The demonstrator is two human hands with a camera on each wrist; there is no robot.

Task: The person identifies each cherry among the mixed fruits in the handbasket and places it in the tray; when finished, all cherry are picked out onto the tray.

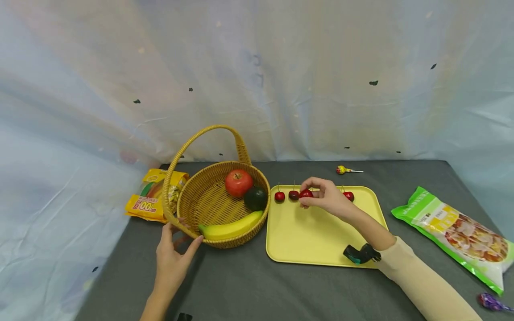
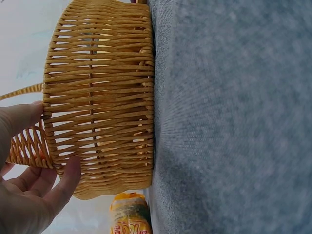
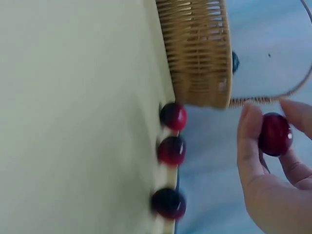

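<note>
My left hand (image 1: 172,256) grips the wicker basket (image 1: 222,244) at its near left rim, by the foot of the tall handle. In the left wrist view the thumb lies at the rim and the fingers (image 2: 68,183) reach round the woven side. Inside the basket are a red apple (image 1: 238,183), a dark green avocado (image 1: 255,199) and a banana (image 1: 233,228). Over the yellow tray (image 1: 305,240), my right hand (image 1: 327,198) pinches a dark red cherry (image 3: 276,134) between thumb and fingers. Other cherries (image 1: 279,196) stand in a row along the tray's far edge.
Left of the basket lies a yellow snack packet (image 1: 148,200). A yellow lollipop (image 1: 342,170) lies behind the tray. To its right is a green and white food bag (image 1: 462,234), with a purple-wrapped lollipop (image 1: 490,302) at the near right corner. A pale curtain (image 1: 281,89) hangs behind the table.
</note>
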